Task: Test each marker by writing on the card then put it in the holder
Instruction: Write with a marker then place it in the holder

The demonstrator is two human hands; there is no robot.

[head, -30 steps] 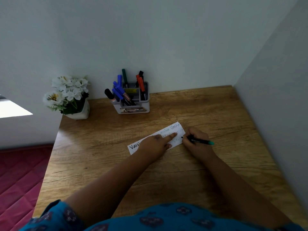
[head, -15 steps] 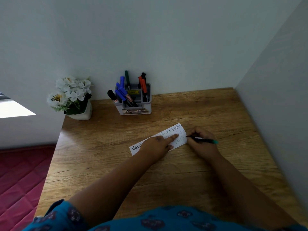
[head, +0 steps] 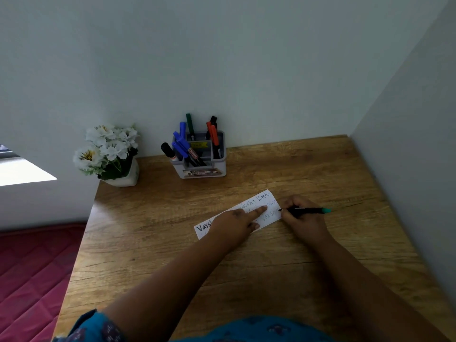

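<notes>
— Wooden tabletop (head: 153,243), pale walls on two sides. What could go wrong?

— The card (head: 265,197), in mid-tabletop, is pinned only by the left hand (head: 237,222), forefinger straight; it could be dragged by the marker (head: 306,210), which is gripped in the right hand (head: 299,218) with its tip at the card's right end.

— And around?

— The holder (head: 201,166) is crowded at the far edge — a flower pot (head: 123,178) is seen near the far left corner.

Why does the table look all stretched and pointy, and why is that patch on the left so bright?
Head view: the wide-angle lens stretches the table, so its edges splay out toward the bottom; the bright patch at left is overexposed, with no detail; light is soft, with only a faint shadow under the left hand; writing on the card is slightly blurry, though partly readable.
</notes>
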